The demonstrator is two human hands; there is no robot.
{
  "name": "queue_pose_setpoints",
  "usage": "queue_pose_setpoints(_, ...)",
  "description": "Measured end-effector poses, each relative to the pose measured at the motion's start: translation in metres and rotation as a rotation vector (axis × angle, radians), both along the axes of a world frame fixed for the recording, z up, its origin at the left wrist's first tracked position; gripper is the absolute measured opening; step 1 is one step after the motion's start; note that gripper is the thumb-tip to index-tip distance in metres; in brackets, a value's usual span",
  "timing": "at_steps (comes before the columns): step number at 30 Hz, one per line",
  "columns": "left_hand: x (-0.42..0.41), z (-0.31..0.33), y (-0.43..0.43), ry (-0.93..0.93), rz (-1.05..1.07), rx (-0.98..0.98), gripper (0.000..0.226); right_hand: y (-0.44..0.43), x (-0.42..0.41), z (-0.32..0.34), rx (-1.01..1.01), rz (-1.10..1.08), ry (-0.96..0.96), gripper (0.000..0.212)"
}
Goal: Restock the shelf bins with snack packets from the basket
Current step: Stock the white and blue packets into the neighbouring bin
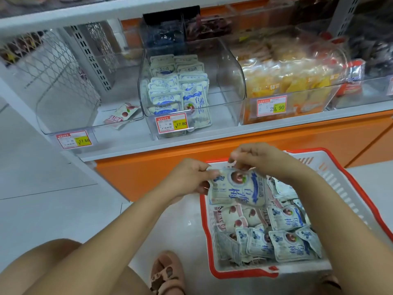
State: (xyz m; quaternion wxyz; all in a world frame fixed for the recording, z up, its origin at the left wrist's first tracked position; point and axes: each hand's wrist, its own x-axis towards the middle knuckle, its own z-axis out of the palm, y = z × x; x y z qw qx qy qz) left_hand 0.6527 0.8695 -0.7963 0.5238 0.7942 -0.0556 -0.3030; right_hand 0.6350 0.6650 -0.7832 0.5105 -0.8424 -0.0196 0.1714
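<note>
Nearest the camera, the person's bare knees and a sandalled foot [168, 273] rest on the pale floor. Just beyond, a white basket [348, 188] with a red rim sits on the floor, its right half filled with pale blue-and-white snack packets [285, 237] and a few pink-printed packets [234, 216] lying loosely.

Above the basket's left far corner, both hands hold one bunch of blue-and-white packets [238, 188]. The left hand [189, 177] is closed on the bunch's left edge. The right hand [257, 160] pinches its top edge with curled fingers.

Behind the basket stands an orange shelf base, then a white shelf carrying clear bins. The left bin [51, 116] holds only a couple of pink-printed packets [122, 114] near its right wall. The middle bin [231, 81] holds blue-and-white packets [178, 90] stacked in rows in its left half; its right half is bare. The right bin [327, 99] holds yellow-orange bags [287, 79]. Each bin front carries a red-and-yellow price tag [171, 123].
</note>
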Motion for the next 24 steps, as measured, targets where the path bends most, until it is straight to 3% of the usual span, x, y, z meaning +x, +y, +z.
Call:
queue_pose_setpoints(2,0.006,0.010,0.007,-0.040,0.099,-0.089,0.015,-0.002,0.002,0.007,0.133,-0.018,0.025,0.046)
queue_pose_setpoints(5,0.018,0.028,0.014,-0.148,0.285,-0.269,0.017,0.009,0.011,0.010,0.496,-0.203,0.033,0.042)
queue_pose_setpoints(10,0.038,0.054,0.011,-0.309,0.366,-0.399,0.018,0.023,0.034,0.033,0.481,-0.296,-0.176,0.031)
queue_pose_setpoints(12,0.050,0.060,0.013,-0.534,0.309,-0.216,0.019,0.017,0.051,0.051,0.387,-0.317,-0.322,0.027)
queue_pose_setpoints(15,0.065,0.064,0.021,-0.899,0.242,0.234,0.033,0.008,0.083,0.082,0.234,-0.303,-0.559,0.021)
queue_pose_setpoints(17,0.069,0.063,0.025,-0.993,0.203,0.396,0.038,0.005,0.106,0.097,0.029,-0.247,-0.657,0.017)
queue_pose_setpoints(19,0.072,0.059,0.025,-1.021,0.156,0.503,0.040,0.007,0.127,0.106,-0.215,-0.151,-0.653,0.022)
queue_pose_setpoints(24,0.079,0.051,0.029,-1.042,0.095,0.558,0.047,0.040,0.162,0.086,-0.640,0.180,-0.383,0.029)
